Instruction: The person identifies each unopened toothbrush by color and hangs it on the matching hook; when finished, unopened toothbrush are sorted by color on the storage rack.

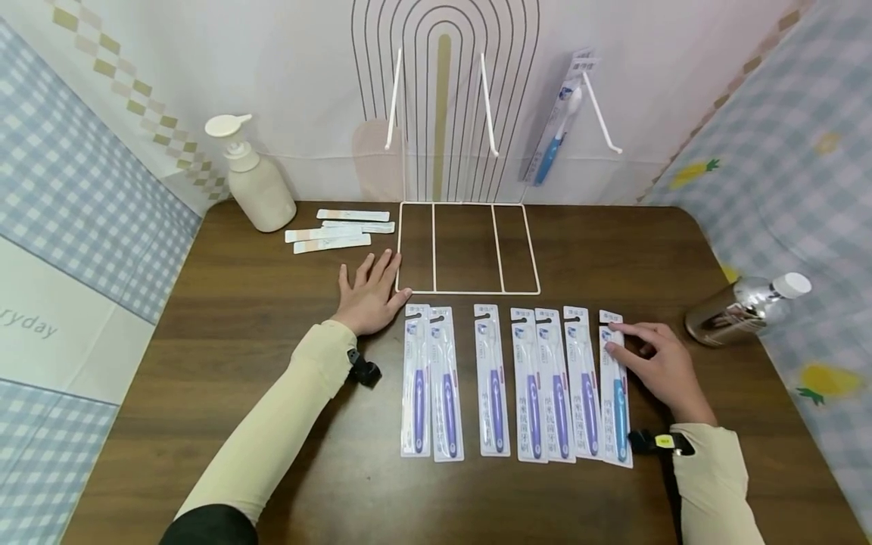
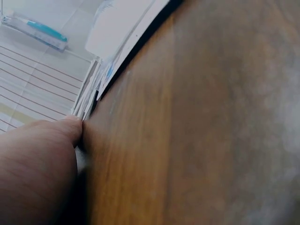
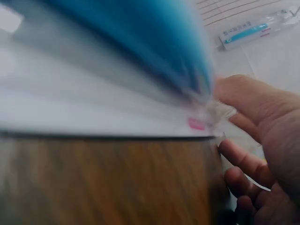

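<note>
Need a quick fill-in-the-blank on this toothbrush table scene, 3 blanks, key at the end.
1. The right hand pinches the top of the packaged toothbrush with the ____ handle.
2. The left hand lies flat on the table beside the white wire ____.
3. Counting the row of toothbrush packs lying in front of the person, there are ____.

Missing words: blue; rack; seven

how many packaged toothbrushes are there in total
8. Seven lie in a row on the table: six purple ones and a blue one under the right hand. The eighth hangs on the rack.
</note>
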`<action>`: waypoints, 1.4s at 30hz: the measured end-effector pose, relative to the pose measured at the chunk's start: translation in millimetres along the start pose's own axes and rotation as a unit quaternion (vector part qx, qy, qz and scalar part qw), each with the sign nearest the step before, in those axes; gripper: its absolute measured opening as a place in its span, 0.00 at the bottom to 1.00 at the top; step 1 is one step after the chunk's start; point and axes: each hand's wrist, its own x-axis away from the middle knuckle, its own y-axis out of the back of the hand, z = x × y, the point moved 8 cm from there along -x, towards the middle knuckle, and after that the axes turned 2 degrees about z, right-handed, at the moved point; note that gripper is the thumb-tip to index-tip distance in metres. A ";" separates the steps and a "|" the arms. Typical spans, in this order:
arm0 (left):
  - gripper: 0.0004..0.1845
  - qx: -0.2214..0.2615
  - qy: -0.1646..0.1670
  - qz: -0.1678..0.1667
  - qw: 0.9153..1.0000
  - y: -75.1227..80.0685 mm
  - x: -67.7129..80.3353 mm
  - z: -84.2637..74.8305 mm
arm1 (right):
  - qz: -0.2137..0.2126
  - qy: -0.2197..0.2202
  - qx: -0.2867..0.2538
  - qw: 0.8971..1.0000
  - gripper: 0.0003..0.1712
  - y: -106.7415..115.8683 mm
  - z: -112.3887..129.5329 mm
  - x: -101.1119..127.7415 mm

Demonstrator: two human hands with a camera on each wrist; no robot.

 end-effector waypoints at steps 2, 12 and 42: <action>0.41 0.004 -0.001 0.000 1.000 1.3 0.6 -1.1 | -0.011 -0.007 -0.015 1.000 0.24 3.6 -0.9 2.1; 0.41 0.002 -0.006 -0.011 1.000 -4.5 -3.9 4.6 | 0.005 0.004 -0.115 0.993 0.27 19.6 13.4 0.8; 0.41 0.010 -0.009 -0.003 1.000 0.0 1.3 -0.5 | -0.180 0.256 -0.206 0.927 0.25 97.1 213.9 -105.0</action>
